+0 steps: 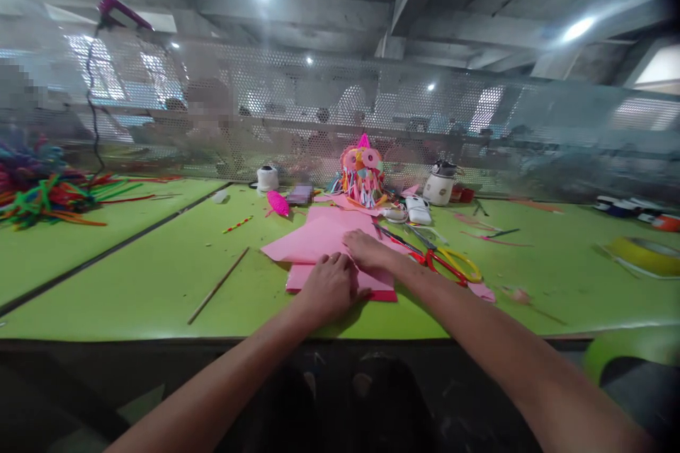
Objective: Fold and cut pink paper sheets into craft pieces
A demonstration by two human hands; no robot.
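Several sheets of pink paper (314,236) lie on the green table in front of me, the upper one at an angle with a corner out to the left. My left hand (330,282) rests on the near part of the paper, fingers laid over it and thumb stretched to the right. Just beyond it, my right hand (366,249) lies flat on the paper, its fingertips pointing left. The fingertips of both hands press on the sheets, and neither hand grips a thing. Scissors with red handles (445,266) and scissors with yellow handles (463,263) lie right of the paper, beside my right forearm.
A colorful owl-like craft figure (363,168) stands behind the paper, against a perforated metal screen (297,113). A thin stick (217,286) and a magenta object (277,202) lie left. A white jar (440,184) stands back right, a yellow tape roll (644,256) far right.
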